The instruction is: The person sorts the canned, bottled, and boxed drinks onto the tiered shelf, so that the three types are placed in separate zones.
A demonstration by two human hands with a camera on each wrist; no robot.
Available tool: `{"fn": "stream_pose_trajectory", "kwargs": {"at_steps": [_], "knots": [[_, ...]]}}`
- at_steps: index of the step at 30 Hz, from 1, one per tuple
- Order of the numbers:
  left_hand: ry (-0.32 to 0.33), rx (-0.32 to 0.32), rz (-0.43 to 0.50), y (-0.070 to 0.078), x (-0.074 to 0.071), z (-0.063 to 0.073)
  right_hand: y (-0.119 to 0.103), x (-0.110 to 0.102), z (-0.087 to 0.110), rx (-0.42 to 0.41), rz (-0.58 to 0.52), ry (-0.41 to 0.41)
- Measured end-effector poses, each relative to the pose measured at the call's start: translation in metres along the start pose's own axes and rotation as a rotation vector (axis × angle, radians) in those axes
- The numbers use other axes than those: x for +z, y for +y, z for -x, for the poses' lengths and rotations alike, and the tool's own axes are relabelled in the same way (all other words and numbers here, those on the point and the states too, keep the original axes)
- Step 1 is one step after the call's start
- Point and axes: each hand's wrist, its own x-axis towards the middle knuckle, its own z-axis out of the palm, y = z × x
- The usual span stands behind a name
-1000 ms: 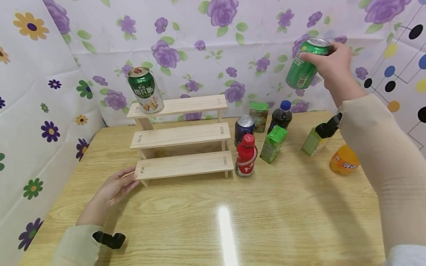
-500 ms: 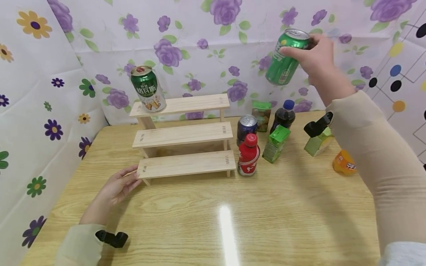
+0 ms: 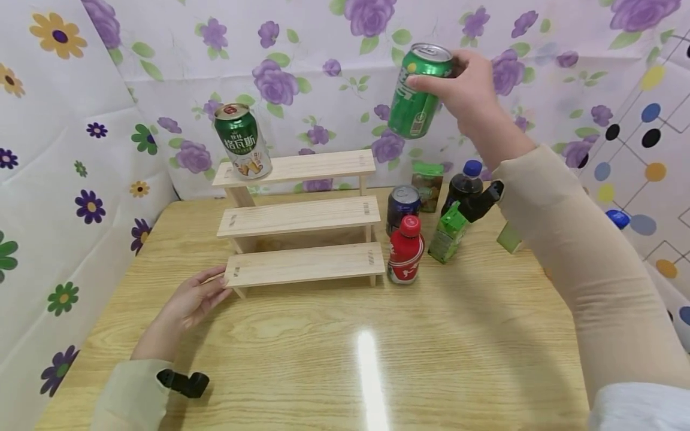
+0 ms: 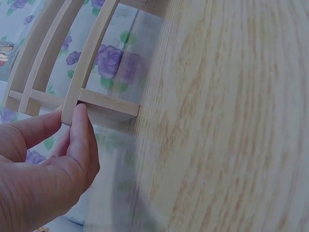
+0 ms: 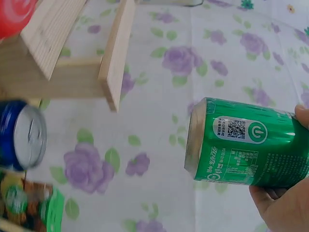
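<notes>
My right hand [image 3: 470, 90] grips a green soda can [image 3: 414, 102] near its top, thumb in front. The can hangs tilted in the air, right of and above the top board of a three-step wooden display shelf [image 3: 304, 264]. In the right wrist view the can's [image 5: 241, 142] base points toward the shelf's top board [image 5: 117, 53], apart from it. My left hand [image 3: 196, 298] pinches the left end of the lowest board between thumb and fingers, seen closely in the left wrist view. A green and white can [image 3: 242, 143] stands at the left end of the top board.
Right of the shelf stand a red bottle [image 3: 405, 254], a dark blue can [image 3: 403, 206], a green carton [image 3: 446, 236], a brown and green carton [image 3: 427, 190] and a dark bottle [image 3: 465, 182]. My right sleeve partly covers another light-green carton [image 3: 508, 237]. Flowered cloth [image 3: 323, 48] hangs behind.
My right hand has carried the green can leftward, toward the shelf's top board. The left hand keeps its hold on the lowest board.
</notes>
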Motion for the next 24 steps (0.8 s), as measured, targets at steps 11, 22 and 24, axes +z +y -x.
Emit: {"fn": "stream_pose_trajectory", "kwargs": {"at_steps": [11,22,24], "knots": [[-0.012,0.0,0.024,0.0,0.001,0.001,-0.009,0.049,0.001,-0.037,-0.004,-0.113],[0.01,-0.012,0.015,0.001,0.0,0.001,-0.008,0.091,0.002,-0.072,0.014,-0.222],[0.011,-0.013,0.01,0.001,0.001,0.001,-0.005,0.096,0.002,-0.071,0.024,-0.24]]}}
